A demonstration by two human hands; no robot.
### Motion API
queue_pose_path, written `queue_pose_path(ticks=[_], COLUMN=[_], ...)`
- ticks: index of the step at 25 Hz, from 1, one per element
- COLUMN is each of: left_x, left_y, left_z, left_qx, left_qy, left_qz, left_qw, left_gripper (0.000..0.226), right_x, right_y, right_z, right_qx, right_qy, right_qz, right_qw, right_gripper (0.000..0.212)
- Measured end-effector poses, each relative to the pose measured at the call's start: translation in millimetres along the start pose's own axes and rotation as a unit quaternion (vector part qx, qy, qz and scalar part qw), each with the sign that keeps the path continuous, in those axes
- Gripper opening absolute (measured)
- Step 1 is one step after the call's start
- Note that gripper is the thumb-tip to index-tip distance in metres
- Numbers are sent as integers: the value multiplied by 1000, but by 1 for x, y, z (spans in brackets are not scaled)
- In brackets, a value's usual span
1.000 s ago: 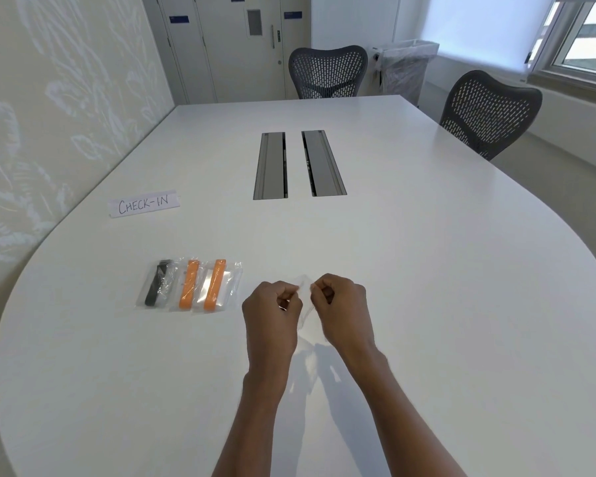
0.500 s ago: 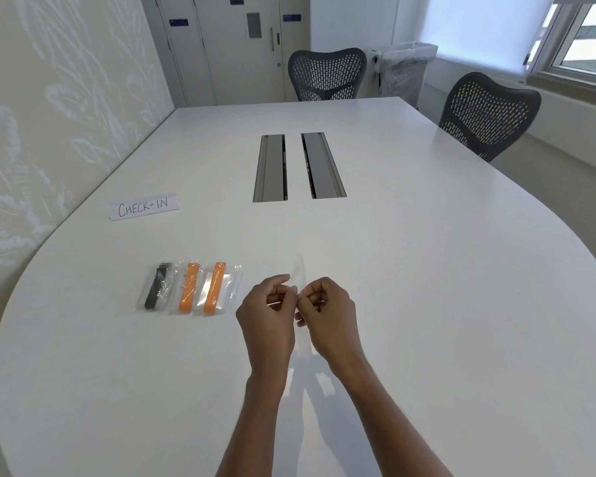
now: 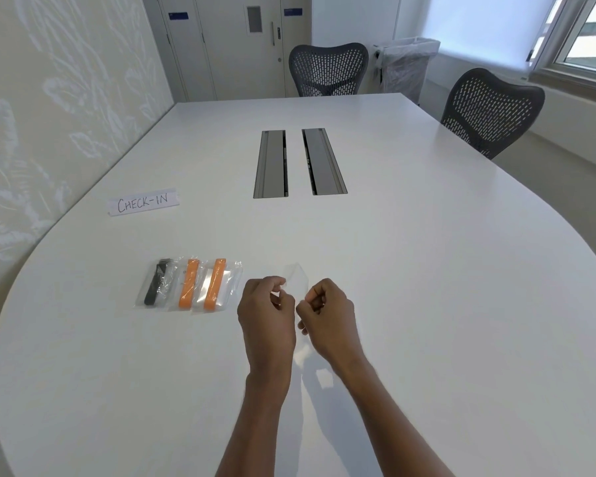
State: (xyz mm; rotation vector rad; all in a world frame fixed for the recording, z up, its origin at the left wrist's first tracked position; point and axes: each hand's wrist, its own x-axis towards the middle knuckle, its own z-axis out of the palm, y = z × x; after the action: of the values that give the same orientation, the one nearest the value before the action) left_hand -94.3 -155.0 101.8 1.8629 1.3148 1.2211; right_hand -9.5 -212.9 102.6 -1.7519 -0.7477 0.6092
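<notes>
A small clear plastic bag [image 3: 297, 277] is held upright just above the white table [image 3: 427, 270]. My left hand [image 3: 267, 313] pinches its left edge and my right hand [image 3: 326, 316] pinches its right edge, fingers curled. The bag looks empty as far as I can see. To the left lie three clear bags side by side: one with a black strap [image 3: 155, 286] and two with orange straps [image 3: 188, 288] [image 3: 214, 288].
A paper label reading CHECK-IN [image 3: 143, 202] lies at the far left. Two grey cable hatches [image 3: 298, 162] sit in the table's middle. Two mesh chairs [image 3: 328, 68] [image 3: 489, 111] stand at the far end and right side. A patterned wall runs along the left.
My hands moved slightly apart and the clear bag now stands taller between them, more spread than a second ago. The bagged straps have not moved.
</notes>
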Motion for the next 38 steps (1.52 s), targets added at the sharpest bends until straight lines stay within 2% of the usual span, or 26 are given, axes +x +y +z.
queue_pose_path(ticks=[2, 5, 7, 10, 12, 14, 16, 17, 19, 21, 24, 29, 35, 38], left_x=[2, 9, 12, 14, 12, 8, 2, -2, -9, -12, -11, -7, -7, -5], left_y=[-4, -14, -20, -24, -24, -26, -32, -36, -44, -49, -51, -53, -60, -59], left_z=[-1, -7, -10, -11, -9, -2, 9, 15, 25, 32, 36, 41, 42, 39], left_qx=[-3, 1, 4, 27, 54, 73, 81, 82, 78, 70, 57, 63, 50, 46], left_qy=[1, 16, 32, 78, 97, 74, 29, 6, -30, -48, -60, -81, -87, -84], left_qz=[3, 6, 6, 41, 91, 97, 64, 48, 25, 6, -19, -40, -80, -86], left_qw=[1000, 1000, 999, 996, 990, 990, 994, 995, 996, 996, 996, 994, 992, 992], left_gripper=[25, 25, 26, 27, 27, 29, 31, 31, 32, 32, 30, 28, 19, 15], right_x=[9, 30, 42, 59, 70, 78, 84, 85, 85, 87, 89, 86, 61, 48], right_y=[0, 7, 19, 40, 48, 47, 46, 47, 50, 51, 52, 52, 41, 40], right_z=[-14, -49, -67, -73, -71, -66, -56, -50, -42, -39, -42, -53, -72, -73], right_qx=[0, -29, -68, -140, -199, -248, -300, -325, -350, -335, -272, -190, -55, -3], right_qy=[-3, 65, 83, 23, -30, -82, -114, -116, -98, -77, -72, -83, -32, 6], right_qz=[-14, -22, -14, 10, 15, 27, 43, 49, 51, 50, 55, 62, 48, 52], right_qw=[1000, 997, 994, 990, 979, 965, 946, 937, 930, 938, 958, 976, 997, 999], right_gripper=[16, 17, 13, 12, 30, 56, 74, 75, 63, 47, 37, 32, 21, 23])
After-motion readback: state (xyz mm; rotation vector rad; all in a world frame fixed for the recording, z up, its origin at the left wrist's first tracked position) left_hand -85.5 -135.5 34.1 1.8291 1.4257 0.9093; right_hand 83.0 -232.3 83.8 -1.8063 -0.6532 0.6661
